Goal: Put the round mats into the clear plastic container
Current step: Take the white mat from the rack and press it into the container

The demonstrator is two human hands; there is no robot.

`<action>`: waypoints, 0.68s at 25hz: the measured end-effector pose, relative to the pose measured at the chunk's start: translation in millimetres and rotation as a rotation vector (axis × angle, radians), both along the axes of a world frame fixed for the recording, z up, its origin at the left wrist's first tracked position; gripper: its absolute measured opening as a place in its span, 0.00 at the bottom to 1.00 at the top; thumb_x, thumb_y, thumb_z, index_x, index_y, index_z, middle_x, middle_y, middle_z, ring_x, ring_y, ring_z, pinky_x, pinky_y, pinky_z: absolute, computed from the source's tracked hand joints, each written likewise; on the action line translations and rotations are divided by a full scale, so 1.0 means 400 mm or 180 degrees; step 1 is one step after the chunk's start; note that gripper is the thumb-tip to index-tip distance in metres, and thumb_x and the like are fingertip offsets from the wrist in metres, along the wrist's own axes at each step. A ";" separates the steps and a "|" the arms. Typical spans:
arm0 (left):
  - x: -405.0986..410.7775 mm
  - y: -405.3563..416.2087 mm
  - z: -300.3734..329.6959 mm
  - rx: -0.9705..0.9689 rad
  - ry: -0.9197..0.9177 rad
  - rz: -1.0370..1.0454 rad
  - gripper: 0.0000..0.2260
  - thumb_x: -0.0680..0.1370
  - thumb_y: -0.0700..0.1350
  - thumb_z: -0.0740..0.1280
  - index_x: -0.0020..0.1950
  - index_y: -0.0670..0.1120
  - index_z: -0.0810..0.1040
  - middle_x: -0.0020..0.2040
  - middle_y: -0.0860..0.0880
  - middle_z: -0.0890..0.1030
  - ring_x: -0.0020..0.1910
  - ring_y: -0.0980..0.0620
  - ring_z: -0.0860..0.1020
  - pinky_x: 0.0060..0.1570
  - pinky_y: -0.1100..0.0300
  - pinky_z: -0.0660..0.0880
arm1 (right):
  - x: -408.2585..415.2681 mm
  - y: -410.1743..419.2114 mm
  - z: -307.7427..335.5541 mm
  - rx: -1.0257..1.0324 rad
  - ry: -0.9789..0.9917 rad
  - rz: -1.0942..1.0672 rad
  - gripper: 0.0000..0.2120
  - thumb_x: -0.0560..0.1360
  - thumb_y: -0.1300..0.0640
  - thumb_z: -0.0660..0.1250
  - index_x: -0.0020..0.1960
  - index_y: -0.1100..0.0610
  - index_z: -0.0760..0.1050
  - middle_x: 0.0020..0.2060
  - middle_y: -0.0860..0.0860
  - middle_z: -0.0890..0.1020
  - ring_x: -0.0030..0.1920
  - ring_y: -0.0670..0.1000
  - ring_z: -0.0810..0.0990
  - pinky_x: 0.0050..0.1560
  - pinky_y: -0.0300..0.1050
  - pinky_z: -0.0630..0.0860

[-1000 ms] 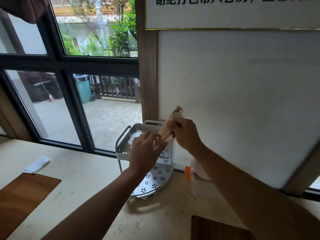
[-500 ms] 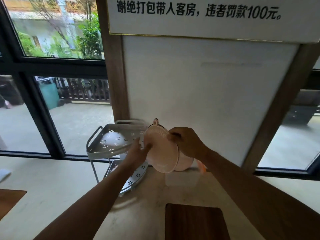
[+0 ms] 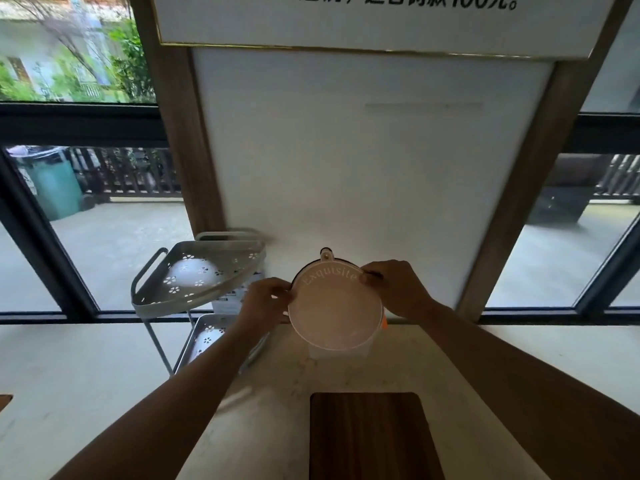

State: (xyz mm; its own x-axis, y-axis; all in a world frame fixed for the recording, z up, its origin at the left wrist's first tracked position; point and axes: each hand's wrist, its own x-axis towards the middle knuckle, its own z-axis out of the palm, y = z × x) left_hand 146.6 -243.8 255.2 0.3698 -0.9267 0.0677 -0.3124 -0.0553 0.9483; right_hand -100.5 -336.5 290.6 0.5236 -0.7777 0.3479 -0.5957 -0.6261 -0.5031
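Note:
I hold a stack of round mats (image 3: 334, 311) between both hands, the pale pink top one facing me with the word "Exquisite" along its upper edge and a small hanging tab at the top. A dark rim of another mat shows behind it. My left hand (image 3: 268, 299) grips the left edge, my right hand (image 3: 398, 287) the upper right edge. The clear plastic container (image 3: 337, 351) stands on the counter right under the mats, mostly hidden by them; an orange part shows at its right side.
A grey two-tier corner rack (image 3: 194, 282) with flower cut-outs stands to the left, against the wooden post. A dark wooden board (image 3: 370, 434) lies on the pale counter in front of me. A white wall panel is behind the container, windows on both sides.
The mats came off the rack area and moved right, turning from edge-on to flat-faced toward me, and now hang over the container. My view shifted right and down.

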 end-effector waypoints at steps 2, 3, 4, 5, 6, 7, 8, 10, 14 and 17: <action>-0.002 -0.042 -0.009 -0.0029 -0.0227 0.0100 0.05 0.76 0.35 0.69 0.51 0.38 0.83 0.46 0.39 0.85 0.43 0.39 0.84 0.45 0.40 0.82 | -0.006 -0.030 -0.021 0.0033 0.0017 -0.0069 0.11 0.79 0.56 0.63 0.47 0.55 0.84 0.38 0.52 0.85 0.38 0.53 0.80 0.41 0.47 0.73; 0.000 -0.063 -0.016 -0.0041 -0.0381 0.0129 0.05 0.76 0.37 0.70 0.51 0.39 0.83 0.45 0.40 0.85 0.42 0.41 0.84 0.45 0.42 0.82 | -0.007 -0.046 -0.031 0.0066 0.0004 -0.0105 0.11 0.79 0.57 0.63 0.47 0.55 0.84 0.38 0.52 0.85 0.39 0.53 0.80 0.41 0.46 0.73; 0.001 -0.083 -0.022 -0.0053 -0.0550 0.0139 0.06 0.76 0.38 0.70 0.51 0.40 0.83 0.43 0.42 0.86 0.41 0.43 0.85 0.45 0.44 0.82 | -0.007 -0.061 -0.041 0.0091 -0.0013 -0.0132 0.11 0.79 0.57 0.63 0.48 0.55 0.84 0.39 0.52 0.85 0.39 0.53 0.80 0.41 0.46 0.73; 0.002 -0.102 -0.028 -0.0054 -0.0711 0.0143 0.06 0.76 0.39 0.70 0.51 0.40 0.84 0.42 0.44 0.86 0.39 0.46 0.85 0.43 0.46 0.83 | -0.006 -0.077 -0.050 0.0111 -0.0031 -0.0146 0.11 0.79 0.57 0.63 0.49 0.54 0.84 0.40 0.52 0.85 0.40 0.52 0.80 0.41 0.45 0.73; 0.002 -0.126 -0.037 -0.0050 -0.0833 0.0143 0.06 0.76 0.40 0.70 0.51 0.41 0.84 0.42 0.44 0.86 0.38 0.47 0.85 0.42 0.47 0.83 | -0.005 -0.099 -0.062 0.0128 -0.0047 -0.0154 0.11 0.80 0.58 0.63 0.50 0.54 0.84 0.41 0.52 0.85 0.41 0.52 0.81 0.42 0.44 0.73; 0.003 -0.151 -0.047 -0.0044 -0.0918 0.0144 0.06 0.77 0.40 0.69 0.51 0.41 0.83 0.43 0.45 0.86 0.38 0.47 0.84 0.42 0.47 0.83 | -0.004 -0.122 -0.075 0.0134 -0.0050 -0.0166 0.11 0.80 0.58 0.63 0.50 0.55 0.84 0.43 0.52 0.86 0.43 0.52 0.81 0.43 0.44 0.73; 0.003 -0.177 -0.057 -0.0024 -0.0993 0.0143 0.06 0.77 0.41 0.69 0.51 0.41 0.83 0.44 0.44 0.85 0.40 0.47 0.84 0.44 0.46 0.83 | -0.001 -0.146 -0.089 0.0141 -0.0042 -0.0187 0.10 0.80 0.57 0.63 0.51 0.55 0.84 0.44 0.52 0.86 0.44 0.52 0.81 0.44 0.44 0.73; 0.001 -0.232 -0.081 0.0032 -0.1111 0.0155 0.06 0.77 0.42 0.69 0.52 0.42 0.82 0.46 0.43 0.85 0.44 0.46 0.83 0.47 0.44 0.82 | 0.005 -0.201 -0.120 0.0166 -0.0047 -0.0257 0.10 0.80 0.57 0.63 0.52 0.56 0.83 0.47 0.53 0.86 0.46 0.53 0.81 0.46 0.45 0.75; 0.008 -0.331 -0.146 0.0152 -0.1123 0.0164 0.06 0.77 0.41 0.69 0.52 0.42 0.82 0.48 0.42 0.85 0.48 0.42 0.83 0.51 0.42 0.80 | 0.015 -0.291 -0.195 0.0254 -0.0068 -0.0404 0.09 0.79 0.58 0.64 0.51 0.56 0.82 0.47 0.54 0.85 0.46 0.53 0.81 0.44 0.43 0.73; 0.016 -0.391 -0.205 0.0251 -0.1277 0.0207 0.06 0.76 0.43 0.70 0.50 0.44 0.84 0.47 0.45 0.86 0.46 0.46 0.83 0.52 0.51 0.78 | 0.020 -0.351 -0.267 0.0293 -0.0097 -0.0422 0.07 0.78 0.57 0.65 0.52 0.55 0.82 0.46 0.53 0.86 0.45 0.54 0.82 0.41 0.40 0.72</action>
